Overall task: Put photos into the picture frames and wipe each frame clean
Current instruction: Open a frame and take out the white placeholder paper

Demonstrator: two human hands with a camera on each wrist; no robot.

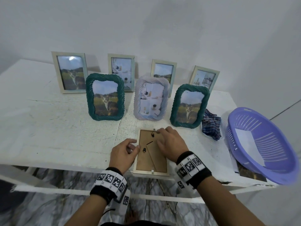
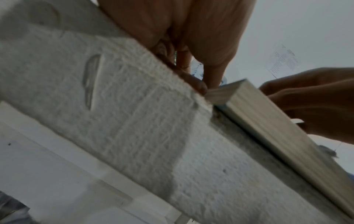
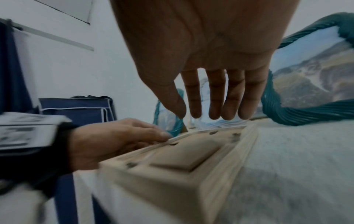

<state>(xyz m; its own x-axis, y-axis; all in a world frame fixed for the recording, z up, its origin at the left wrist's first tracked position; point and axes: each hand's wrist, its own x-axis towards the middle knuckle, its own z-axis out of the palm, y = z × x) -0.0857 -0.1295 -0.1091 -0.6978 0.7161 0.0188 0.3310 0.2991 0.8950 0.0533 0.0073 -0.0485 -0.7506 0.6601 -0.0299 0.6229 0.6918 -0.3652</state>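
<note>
Frame [image 1: 152, 154] face-down on tabletop [image 1: 57, 128]; left hand [image 1: 123, 152] pinching its left edge; right hand [image 1: 171, 142] flat, fingers straight on backing

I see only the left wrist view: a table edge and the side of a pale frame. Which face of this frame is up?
Observer: The back. The pale frame lies face down, with its brown backing board and stand on top.
Operator: What does the right hand do?
Observer: The right hand is over the frame, its fingers straight, with the tips at the far edge.
Operator: Is a cloth ready for wiping?
Observer: Yes. A checked cloth lies beside the right green frame, and no hand touches it.
</note>
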